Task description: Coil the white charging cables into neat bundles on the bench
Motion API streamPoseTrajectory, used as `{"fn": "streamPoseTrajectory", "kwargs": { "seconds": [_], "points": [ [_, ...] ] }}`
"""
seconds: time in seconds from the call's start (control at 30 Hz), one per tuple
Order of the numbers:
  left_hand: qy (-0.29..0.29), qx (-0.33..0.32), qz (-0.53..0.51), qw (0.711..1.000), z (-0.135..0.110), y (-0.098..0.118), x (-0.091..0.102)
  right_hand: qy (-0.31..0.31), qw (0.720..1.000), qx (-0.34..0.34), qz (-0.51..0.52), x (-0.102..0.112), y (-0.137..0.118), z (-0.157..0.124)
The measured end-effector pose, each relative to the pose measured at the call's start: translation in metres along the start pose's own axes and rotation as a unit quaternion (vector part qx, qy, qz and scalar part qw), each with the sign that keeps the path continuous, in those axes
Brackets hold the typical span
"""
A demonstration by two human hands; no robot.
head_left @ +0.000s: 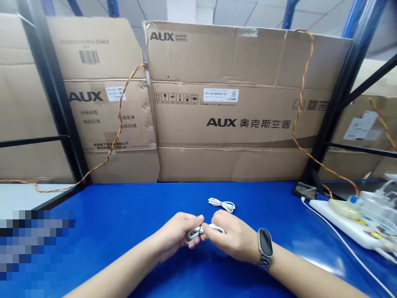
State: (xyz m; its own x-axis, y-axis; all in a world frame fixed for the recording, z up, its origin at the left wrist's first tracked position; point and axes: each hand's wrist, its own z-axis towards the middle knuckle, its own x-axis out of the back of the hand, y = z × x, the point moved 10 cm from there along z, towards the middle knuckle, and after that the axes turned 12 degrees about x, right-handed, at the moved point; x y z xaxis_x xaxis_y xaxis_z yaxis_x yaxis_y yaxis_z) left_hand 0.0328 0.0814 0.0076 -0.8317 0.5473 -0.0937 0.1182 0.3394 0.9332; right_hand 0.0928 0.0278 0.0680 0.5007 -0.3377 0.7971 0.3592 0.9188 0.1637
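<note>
My left hand [178,231] and my right hand [231,236] meet over the blue table [130,207], fingers pinched together on a coiled white cable [194,234]. A thin black tie end [196,214] sticks up between my fingertips. Just beyond my hands lies a second white cable [221,204], bundled into a small coil and cinched at its middle by a dark tie. A metal-banded smartwatch [266,248] sits on my right wrist.
At the right, a white board [341,223] carries tangled cables and a yellowish bag, with a white cord [347,248] trailing along the table. Large AUX cardboard boxes [226,120] stand behind the table, between black shelf posts with twisted red-yellow wire. A pixelated patch covers the left.
</note>
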Motion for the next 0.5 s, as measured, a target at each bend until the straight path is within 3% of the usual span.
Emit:
{"fn": "streamPoseTrajectory", "kwargs": {
  "seconds": [0.1,0.2,0.3,0.43,0.5],
  "points": [
    [0.121,-0.053,0.139,0.981,-0.005,0.016,0.020,0.015,0.975,-0.116,0.191,-0.010,0.022,-0.004],
    [0.214,-0.180,0.335,0.900,-0.020,0.041,0.019,0.026,0.888,-0.249,0.386,-0.033,0.042,-0.016],
    [0.214,-0.277,0.471,0.810,-0.031,0.047,-0.003,-0.004,0.823,-0.285,0.491,-0.052,0.043,-0.020],
    [0.213,-0.289,0.510,0.782,-0.033,0.045,-0.009,-0.021,0.749,-0.298,0.592,-0.060,0.037,-0.021],
    [0.200,-0.296,0.522,0.775,-0.035,0.044,-0.013,-0.022,0.734,-0.304,0.606,-0.060,0.035,-0.021]
  ]
}}
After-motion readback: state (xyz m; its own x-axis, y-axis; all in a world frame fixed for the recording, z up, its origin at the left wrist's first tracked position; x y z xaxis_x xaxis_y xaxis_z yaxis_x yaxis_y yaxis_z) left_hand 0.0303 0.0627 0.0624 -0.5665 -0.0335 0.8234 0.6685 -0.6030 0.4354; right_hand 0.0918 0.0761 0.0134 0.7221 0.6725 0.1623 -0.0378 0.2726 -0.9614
